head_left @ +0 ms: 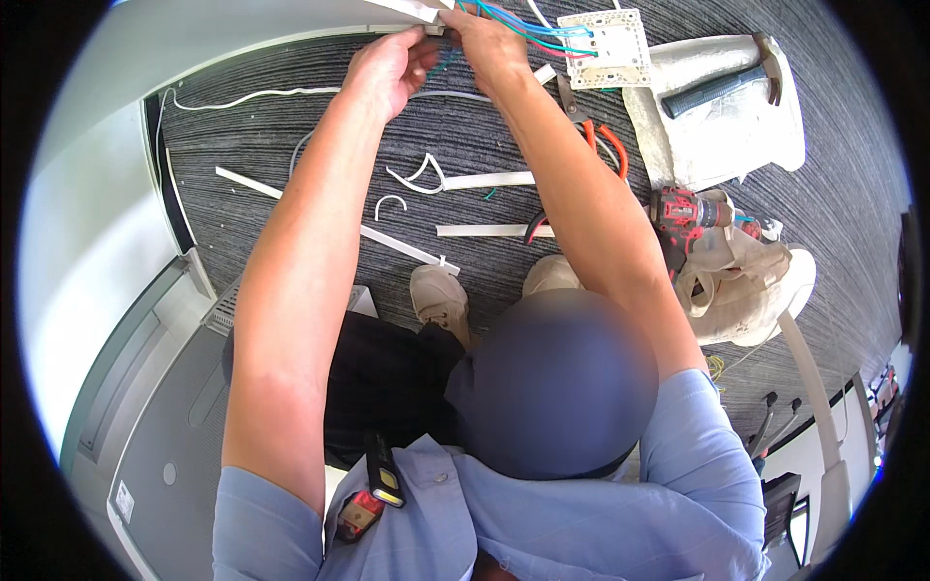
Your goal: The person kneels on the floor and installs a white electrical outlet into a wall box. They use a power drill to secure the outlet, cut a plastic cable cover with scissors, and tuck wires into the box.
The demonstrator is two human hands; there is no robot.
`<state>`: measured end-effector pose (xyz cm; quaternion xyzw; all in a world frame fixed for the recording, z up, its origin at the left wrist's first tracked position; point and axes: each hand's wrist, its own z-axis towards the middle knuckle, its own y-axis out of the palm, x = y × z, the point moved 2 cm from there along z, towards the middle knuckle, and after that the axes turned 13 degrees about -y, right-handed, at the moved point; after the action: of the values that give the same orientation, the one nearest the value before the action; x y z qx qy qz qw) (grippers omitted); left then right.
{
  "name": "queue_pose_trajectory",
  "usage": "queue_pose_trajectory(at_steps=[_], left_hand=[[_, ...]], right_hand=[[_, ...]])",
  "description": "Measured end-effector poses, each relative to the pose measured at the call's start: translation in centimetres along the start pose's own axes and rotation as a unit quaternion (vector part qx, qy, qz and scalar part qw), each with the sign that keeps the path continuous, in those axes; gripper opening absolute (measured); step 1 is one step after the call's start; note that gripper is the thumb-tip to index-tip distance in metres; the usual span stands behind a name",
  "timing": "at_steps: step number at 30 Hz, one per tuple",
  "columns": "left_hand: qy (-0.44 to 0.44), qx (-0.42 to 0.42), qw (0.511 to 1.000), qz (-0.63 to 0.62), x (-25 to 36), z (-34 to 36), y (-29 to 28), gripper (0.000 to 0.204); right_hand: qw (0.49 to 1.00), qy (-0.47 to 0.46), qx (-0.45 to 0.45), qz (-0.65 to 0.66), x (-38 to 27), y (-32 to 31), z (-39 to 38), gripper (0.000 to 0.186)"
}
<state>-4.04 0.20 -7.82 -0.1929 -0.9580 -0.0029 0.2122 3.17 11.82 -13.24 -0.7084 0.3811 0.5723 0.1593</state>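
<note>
At the top edge, my right hand (pixel 492 53) is closed with its thumb and fingers at the end of a white plastic trunking strip (pixel 412 8) along the wall's foot. Just left of it, my left hand (pixel 383 73) has its fingers curled below the same strip; whatever they grip is too small to make out. To the right, a white square socket plate (pixel 635 48) lies back side up. Blue, green and red wires (pixel 528 21) run from it toward my right hand.
A hammer (pixel 717 89) lies on a white bag (pixel 697 145). Orange-handled pliers (pixel 610 145) and a red drill (pixel 683 208) sit right of my right forearm. Cut trunking pieces (pixel 489 181) and a white cable (pixel 257 94) are strewn over the grey carpet (pixel 329 184). A cloth bag (pixel 746 266) stands beyond.
</note>
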Motion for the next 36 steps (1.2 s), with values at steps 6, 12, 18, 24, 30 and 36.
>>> queue_pose_trajectory(at_steps=[6, 12, 18, 24, 30, 36], left_hand=[[0.023, -0.053, 0.995, -0.087, 0.0, 0.4, 1.1, 0.023], [0.016, -0.029, 0.995, -0.095, -0.1, -0.2, 1.4, 0.024], [0.032, -0.004, 0.995, -0.097, -0.2, 0.0, 1.7, 0.023], [0.055, 0.02, 0.997, -0.044, -0.7, -0.1, 1.8, 0.023], [0.185, 0.147, 0.963, 0.131, -0.5, -0.1, 3.0, 0.021], [0.278, 0.272, 0.874, 0.292, -0.2, -0.8, 3.7, 0.038]], right_hand=[[0.996, 0.025, 0.0, 0.085, 0.0, 0.0, -0.1, 0.029], [0.993, -0.002, 0.025, 0.118, 0.3, 0.4, -0.4, 0.024], [0.987, 0.011, 0.03, 0.16, 0.7, 0.8, -0.3, 0.02], [0.989, 0.027, 0.007, 0.145, -0.1, 0.2, -0.8, 0.018], [0.993, 0.043, 0.003, 0.112, 0.0, 0.2, -0.4, 0.017], [0.987, 0.089, 0.011, 0.136, 0.1, 0.4, 0.3, 0.018]])
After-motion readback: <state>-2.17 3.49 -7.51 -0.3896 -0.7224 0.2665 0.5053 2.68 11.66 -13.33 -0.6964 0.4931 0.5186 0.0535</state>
